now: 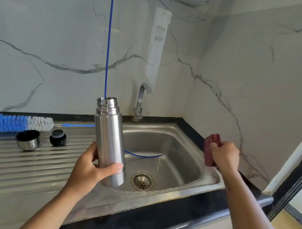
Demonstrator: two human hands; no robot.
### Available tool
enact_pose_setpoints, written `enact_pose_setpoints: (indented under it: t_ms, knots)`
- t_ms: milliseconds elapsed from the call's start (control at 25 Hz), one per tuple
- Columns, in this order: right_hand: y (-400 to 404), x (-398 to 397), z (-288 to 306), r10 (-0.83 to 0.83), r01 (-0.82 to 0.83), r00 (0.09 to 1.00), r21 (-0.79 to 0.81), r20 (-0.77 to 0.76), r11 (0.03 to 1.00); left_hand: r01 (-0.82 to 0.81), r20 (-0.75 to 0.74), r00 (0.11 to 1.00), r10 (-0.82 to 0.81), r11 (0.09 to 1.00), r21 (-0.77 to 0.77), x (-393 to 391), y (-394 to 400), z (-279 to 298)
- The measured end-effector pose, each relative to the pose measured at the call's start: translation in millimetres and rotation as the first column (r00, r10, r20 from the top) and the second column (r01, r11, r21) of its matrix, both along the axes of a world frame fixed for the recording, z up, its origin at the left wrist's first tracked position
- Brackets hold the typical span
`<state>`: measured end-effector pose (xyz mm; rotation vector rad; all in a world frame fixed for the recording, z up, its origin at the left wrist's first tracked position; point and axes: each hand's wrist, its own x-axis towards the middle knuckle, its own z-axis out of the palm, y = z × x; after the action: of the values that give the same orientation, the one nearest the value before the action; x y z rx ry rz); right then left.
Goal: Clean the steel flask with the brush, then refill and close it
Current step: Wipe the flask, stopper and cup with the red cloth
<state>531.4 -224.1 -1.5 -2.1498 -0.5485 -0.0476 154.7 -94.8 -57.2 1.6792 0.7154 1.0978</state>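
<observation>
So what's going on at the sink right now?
A person stands at the sink with the open steel flask held upright in the left hand over the basin. The right hand grips a dark red scrubber at the sink's right rim. The bottle brush lies untouched on the drainboard, with the flask's cup and stopper beside it. A thin blue tube hangs down behind the flask.

One steel flask [109,143], one bottle brush [19,123], one steel cup lid [27,140] and one black stopper [58,138]. One sink [195,151], one tap [141,101], one blue tube [109,41], one maroon scrubber [211,150]. Two hands: left hand [89,169], right hand [224,155].
</observation>
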Motion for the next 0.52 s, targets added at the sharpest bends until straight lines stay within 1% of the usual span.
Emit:
enact_pose_setpoints:
  t_ms: [40, 80, 120, 160, 200, 240, 280, 320, 400, 480, 520]
  knots:
    - [3.3, -15.1, 0.5, 0.095, -0.065, 0.986, 0.203, -0.140, 0.977, 0.009, 0.045, 0.999, -0.009, 1.000, -0.009, 7.0, 6.7, 4.1]
    - [7.1, -30.7, -1.0, 0.209, -0.093, 0.940, 0.385, -0.271, 0.918, 0.019, 0.085, 0.996, -0.018, 1.000, -0.020, 14.2, 12.1, 7.7]
    - [11.9, -45.5, -4.0, 0.321, -0.077, 0.866, 0.530, -0.384, 0.844, 0.031, 0.120, 0.992, -0.027, 0.999, -0.032, 20.0, 17.3, 9.7]
    - [16.1, -59.4, -8.1, 0.429, -0.035, 0.773, 0.643, -0.468, 0.765, 0.040, 0.151, 0.988, -0.032, 0.998, -0.052, 24.8, 21.0, 8.6]
    - [21.5, -71.2, -12.3, 0.525, 0.015, 0.675, 0.721, -0.519, 0.693, 0.045, 0.168, 0.985, -0.032, 0.996, -0.074, 27.6, 24.4, 4.8]
    - [27.8, -82.5, -16.1, 0.607, 0.060, 0.580, 0.772, -0.543, 0.633, 0.049, 0.179, 0.983, -0.032, 0.994, -0.093, 28.4, 27.3, 0.8]
    - [32.9, -93.6, -18.5, 0.669, 0.081, 0.505, 0.801, -0.546, 0.592, 0.059, 0.174, 0.984, -0.041, 0.993, -0.100, 28.0, 28.8, -2.1]
    - [39.0, -104.6, -20.3, 0.714, 0.076, 0.450, 0.820, -0.536, 0.567, 0.074, 0.162, 0.985, -0.057, 0.992, -0.104, 27.0, 31.1, -5.5]
    - [48.9, -127.1, -15.9, 0.766, 0.017, 0.402, 0.840, -0.502, 0.542, 0.101, 0.134, 0.987, -0.085, 0.989, -0.113, 25.6, 34.8, -10.2]
    - [65.2, -149.0, -10.1, 0.785, -0.034, 0.382, 0.841, -0.488, 0.540, 0.096, 0.144, 0.987, -0.076, 0.985, -0.141, 24.4, 38.9, -10.9]
    - [72.4, -155.6, -7.9, 0.792, -0.053, 0.387, 0.846, -0.472, 0.531, 0.099, 0.163, 0.984, -0.072, 0.981, -0.164, 24.9, 40.5, -11.0]
